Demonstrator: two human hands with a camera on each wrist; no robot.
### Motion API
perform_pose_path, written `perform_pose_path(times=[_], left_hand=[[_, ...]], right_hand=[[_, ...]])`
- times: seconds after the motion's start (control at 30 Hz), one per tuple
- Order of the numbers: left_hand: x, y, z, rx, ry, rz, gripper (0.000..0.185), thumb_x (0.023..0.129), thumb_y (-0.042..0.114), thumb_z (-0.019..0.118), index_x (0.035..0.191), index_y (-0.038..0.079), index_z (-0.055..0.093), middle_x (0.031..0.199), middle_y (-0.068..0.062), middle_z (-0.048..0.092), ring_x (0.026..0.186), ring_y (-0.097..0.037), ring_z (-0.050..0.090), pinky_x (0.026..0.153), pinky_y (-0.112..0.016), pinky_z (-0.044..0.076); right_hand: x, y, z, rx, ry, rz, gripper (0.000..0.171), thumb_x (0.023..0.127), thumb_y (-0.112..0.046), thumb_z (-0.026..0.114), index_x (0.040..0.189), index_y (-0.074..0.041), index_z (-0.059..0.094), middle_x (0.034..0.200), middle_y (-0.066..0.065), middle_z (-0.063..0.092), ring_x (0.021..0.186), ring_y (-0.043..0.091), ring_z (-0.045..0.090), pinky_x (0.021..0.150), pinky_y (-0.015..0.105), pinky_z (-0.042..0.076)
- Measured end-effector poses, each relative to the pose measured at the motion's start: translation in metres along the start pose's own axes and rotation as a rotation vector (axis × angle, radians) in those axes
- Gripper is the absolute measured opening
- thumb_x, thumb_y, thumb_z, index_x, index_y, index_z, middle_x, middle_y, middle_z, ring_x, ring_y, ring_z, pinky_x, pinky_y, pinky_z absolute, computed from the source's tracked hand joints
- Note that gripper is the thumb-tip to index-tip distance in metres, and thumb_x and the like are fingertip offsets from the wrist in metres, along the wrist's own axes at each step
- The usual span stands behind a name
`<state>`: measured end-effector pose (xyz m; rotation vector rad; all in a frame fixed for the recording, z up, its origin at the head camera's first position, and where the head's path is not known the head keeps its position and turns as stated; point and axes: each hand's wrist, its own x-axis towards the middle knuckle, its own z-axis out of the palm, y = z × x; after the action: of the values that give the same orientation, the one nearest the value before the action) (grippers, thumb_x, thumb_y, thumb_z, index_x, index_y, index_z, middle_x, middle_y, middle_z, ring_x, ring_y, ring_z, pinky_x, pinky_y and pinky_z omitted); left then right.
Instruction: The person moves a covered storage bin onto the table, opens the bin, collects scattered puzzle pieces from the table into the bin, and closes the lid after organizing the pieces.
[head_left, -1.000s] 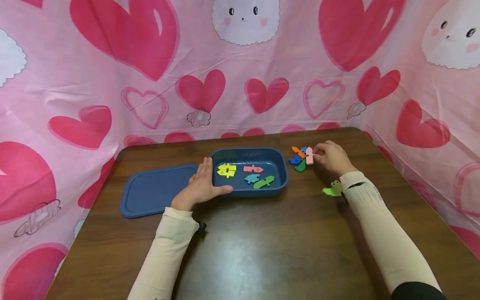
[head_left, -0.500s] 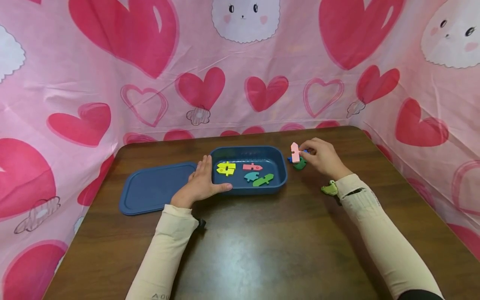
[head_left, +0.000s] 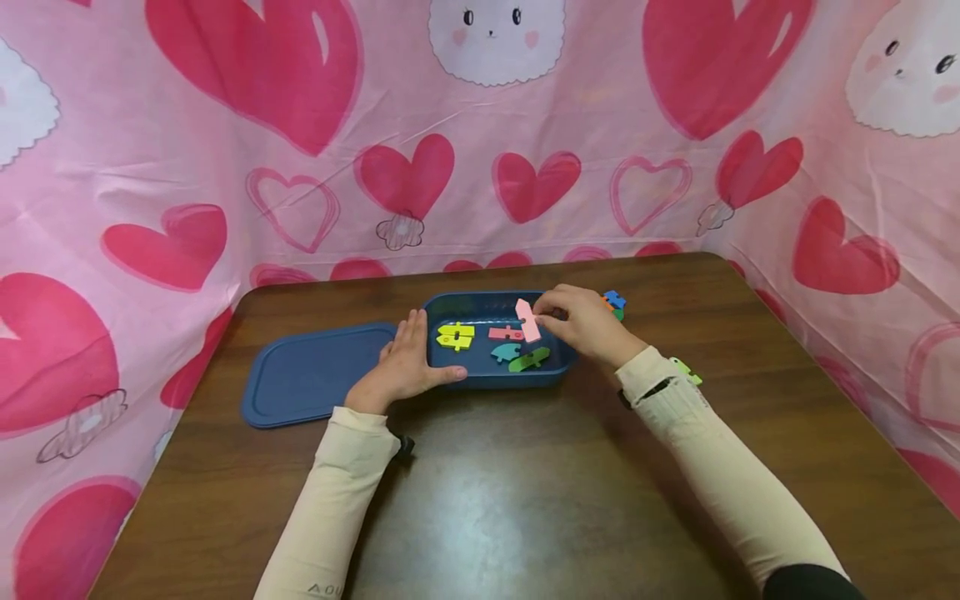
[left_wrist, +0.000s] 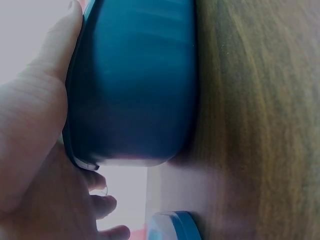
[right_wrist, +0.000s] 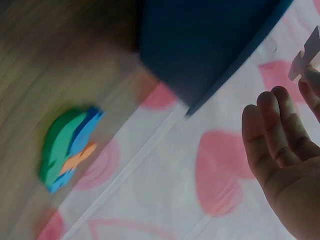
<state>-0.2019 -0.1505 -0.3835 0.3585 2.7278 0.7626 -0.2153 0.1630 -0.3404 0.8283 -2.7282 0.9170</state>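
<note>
A dark blue tray sits mid-table and holds yellow, pink, teal and green puzzle pieces. My right hand hovers over the tray's right half and pinches a light pink piece. My left hand rests flat against the tray's left wall, thumb along its front edge. A small pile of blue, orange and green pieces lies on the table just right of the tray.
The tray's blue lid lies flat to the left of the tray. A light green piece lies by my right forearm. Pink heart-print cloth walls in the brown table at the back and both sides.
My right hand lifted the light pink piece off the pile at the right and carried it leftward over the tray. The left hand stayed against the tray.
</note>
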Motion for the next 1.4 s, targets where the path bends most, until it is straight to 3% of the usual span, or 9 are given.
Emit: perform_pose_path(times=[0.37, 0.8, 1.1, 1.23, 1.4], left_hand=[[0.001, 0.005, -0.001, -0.005, -0.013, 0.001, 0.135, 0.078, 0.072, 0.071, 0.16, 0.006, -0.013, 0.167, -0.013, -0.014, 0.153, -0.035, -0.009, 0.118, -0.061, 0.002], [0.0, 0.008, 0.0, 0.011, 0.001, 0.005, 0.135, 0.077, 0.072, 0.072, 0.16, 0.005, -0.012, 0.168, -0.014, -0.011, 0.153, -0.035, -0.008, 0.117, -0.063, 0.004], [0.001, 0.006, 0.002, 0.003, -0.001, 0.006, 0.135, 0.077, 0.072, 0.072, 0.16, 0.005, -0.011, 0.168, -0.015, -0.011, 0.153, -0.036, -0.007, 0.117, -0.063, 0.004], [-0.001, 0.004, 0.0, -0.01, 0.0, -0.009, 0.135, 0.077, 0.07, 0.073, 0.16, 0.006, -0.012, 0.168, -0.013, -0.012, 0.153, -0.035, -0.008, 0.117, -0.063, 0.004], [-0.003, 0.001, -0.001, -0.021, 0.007, -0.007, 0.134, 0.077, 0.069, 0.074, 0.161, 0.007, -0.011, 0.168, -0.013, -0.011, 0.153, -0.035, -0.007, 0.117, -0.063, 0.004]], right_hand=[[0.019, -0.027, 0.047, -0.144, -0.214, 0.015, 0.011, 0.096, -0.019, 0.073, 0.105, -0.013, 0.075, 0.091, 0.0, 0.064, 0.082, 0.018, 0.058, 0.076, 0.034, 0.053], [0.036, -0.027, 0.074, -0.177, -0.323, 0.085, 0.01, 0.095, -0.014, 0.072, 0.103, -0.01, 0.077, 0.098, 0.004, 0.072, 0.086, 0.021, 0.062, 0.084, 0.04, 0.054], [0.031, -0.026, 0.066, -0.285, -0.287, 0.069, 0.024, 0.096, -0.02, 0.073, 0.118, -0.012, 0.075, 0.105, 0.009, 0.068, 0.094, 0.026, 0.059, 0.085, 0.043, 0.053], [0.026, -0.017, 0.048, -0.31, -0.205, 0.032, 0.025, 0.097, -0.021, 0.072, 0.119, -0.01, 0.075, 0.105, 0.01, 0.066, 0.095, 0.028, 0.058, 0.084, 0.044, 0.053], [0.016, 0.012, 0.019, -0.257, -0.085, 0.078, 0.024, 0.098, -0.019, 0.068, 0.117, -0.005, 0.074, 0.108, 0.013, 0.065, 0.102, 0.032, 0.058, 0.09, 0.05, 0.05]])
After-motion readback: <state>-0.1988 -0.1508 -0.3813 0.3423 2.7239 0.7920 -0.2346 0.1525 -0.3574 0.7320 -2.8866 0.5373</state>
